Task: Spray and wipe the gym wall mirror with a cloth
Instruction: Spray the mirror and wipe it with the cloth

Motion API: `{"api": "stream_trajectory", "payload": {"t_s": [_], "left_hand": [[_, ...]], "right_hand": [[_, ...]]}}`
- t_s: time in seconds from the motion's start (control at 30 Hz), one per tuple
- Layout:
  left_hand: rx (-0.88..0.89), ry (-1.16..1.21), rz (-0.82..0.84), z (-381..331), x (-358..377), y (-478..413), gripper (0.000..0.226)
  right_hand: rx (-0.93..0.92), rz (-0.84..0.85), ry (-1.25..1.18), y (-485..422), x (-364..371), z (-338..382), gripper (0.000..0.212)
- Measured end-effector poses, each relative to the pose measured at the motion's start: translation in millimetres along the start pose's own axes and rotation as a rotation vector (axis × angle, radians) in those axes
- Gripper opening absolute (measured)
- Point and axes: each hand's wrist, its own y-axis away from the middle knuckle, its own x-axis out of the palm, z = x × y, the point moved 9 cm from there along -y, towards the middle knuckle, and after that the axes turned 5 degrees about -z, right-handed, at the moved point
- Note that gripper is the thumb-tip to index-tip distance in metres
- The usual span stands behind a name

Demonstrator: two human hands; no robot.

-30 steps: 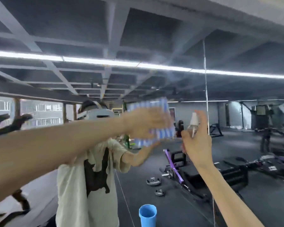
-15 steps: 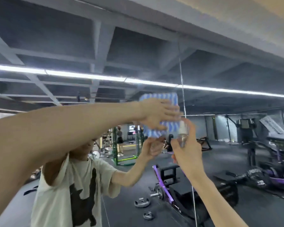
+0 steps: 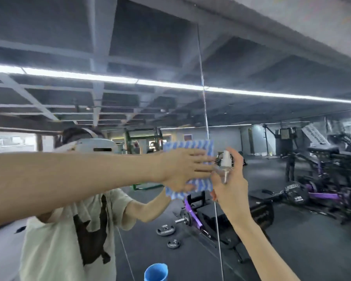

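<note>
The wall mirror point(image 3: 282, 57) fills the view, with a vertical seam between two panels near the middle. My left hand point(image 3: 182, 169) presses a blue-and-white striped cloth point(image 3: 199, 146) flat against the glass just left of the seam. My right hand point(image 3: 229, 183) holds a small clear spray bottle point(image 3: 225, 161) with a white nozzle, right beside the cloth. The mirror reflects a person in a cream T-shirt with a head-mounted camera.
A blue cup point(image 3: 156, 271) shows at the bottom edge. The reflection holds weight plates point(image 3: 165, 231) on the dark floor, a purple-trimmed bench point(image 3: 193, 216) and gym machines point(image 3: 320, 159) on the right. A light strip point(image 3: 109, 79) crosses the ceiling.
My left hand has slid the cloth lower and to the right on the glass, up to the seam. The right hand with the bottle stays beside it. The view has tipped back down.
</note>
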Motion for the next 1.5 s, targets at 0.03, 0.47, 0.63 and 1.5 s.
{"api": "stream_trajectory", "payload": {"t_s": [0.03,0.47,0.63,1.5], "left_hand": [[0.016,-0.023,-0.033,5.6,-2.2,7.3,0.061],[-0.265,-0.036,-0.063,-64.0,32.2,12.8,0.062],[-0.202,0.064,-0.108,-111.3,44.0,79.9,0.061],[-0.577,0.011,-0.339,-88.8,28.3,64.2,0.058]], "right_hand": [[-0.006,-0.004,0.000,1.8,-2.3,1.3,0.066],[0.254,-0.051,0.058,104.3,-39.5,-76.4,0.068],[0.415,-0.032,0.122,180.1,-41.9,-116.0,0.068],[0.645,-0.064,0.010,298.7,-50.8,-172.0,0.065]]}}
